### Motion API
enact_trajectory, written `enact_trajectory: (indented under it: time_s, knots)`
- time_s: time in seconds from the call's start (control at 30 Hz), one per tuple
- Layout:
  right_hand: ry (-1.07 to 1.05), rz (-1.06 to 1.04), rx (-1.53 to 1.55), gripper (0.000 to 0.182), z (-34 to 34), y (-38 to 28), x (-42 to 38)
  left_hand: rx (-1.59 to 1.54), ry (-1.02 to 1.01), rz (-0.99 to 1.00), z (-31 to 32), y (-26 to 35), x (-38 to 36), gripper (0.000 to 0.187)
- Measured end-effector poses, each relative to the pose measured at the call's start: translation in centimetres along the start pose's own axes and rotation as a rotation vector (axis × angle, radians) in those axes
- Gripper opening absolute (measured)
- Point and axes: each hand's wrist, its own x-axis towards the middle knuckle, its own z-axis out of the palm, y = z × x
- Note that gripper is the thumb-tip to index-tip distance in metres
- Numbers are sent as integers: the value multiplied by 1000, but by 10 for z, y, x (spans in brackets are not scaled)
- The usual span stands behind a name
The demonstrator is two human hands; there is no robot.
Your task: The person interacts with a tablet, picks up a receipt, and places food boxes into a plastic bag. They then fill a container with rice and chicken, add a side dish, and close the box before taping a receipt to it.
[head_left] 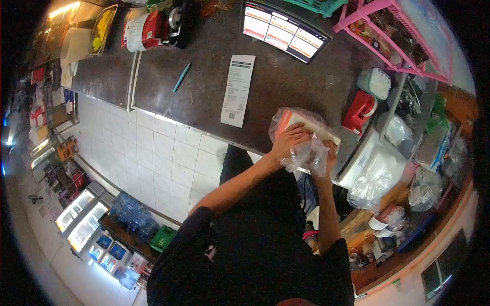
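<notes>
Near the counter's front edge, a clear plastic bag surrounds a white box with an orange stripe on its left side. My left hand lies over the box's left part, its fingers spread on the bag and box. At the right, my right hand has its fingers curled at the bag's gathered plastic; the film partly covers them. A long printed receipt lies flat to the left of the box, and a teal pen is farther left.
A screen stands at the counter's back. Right of the box are a red tape dispenser, a container and stacked plastic bags. A pink rack rises at the back right. Red packages sit back left.
</notes>
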Motion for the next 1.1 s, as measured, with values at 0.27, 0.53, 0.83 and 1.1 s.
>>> enact_trajectory:
  time_s: [0.27,0.53,0.83,1.1]
  knots:
    - [199,789,851,24,-17,-16,5,-370,-60,-155,-40,13,18,91]
    - [-320,101,392,35,-119,-150,38,-2,-98,54,5,20,34,31]
    - [-368,586,1568,87,-93,36,-4,-523,-330,-47,-66,69,-27,22]
    - [-152,593,1908,91,-47,-98,37,-1008,163,-279,-175,109,-16,36]
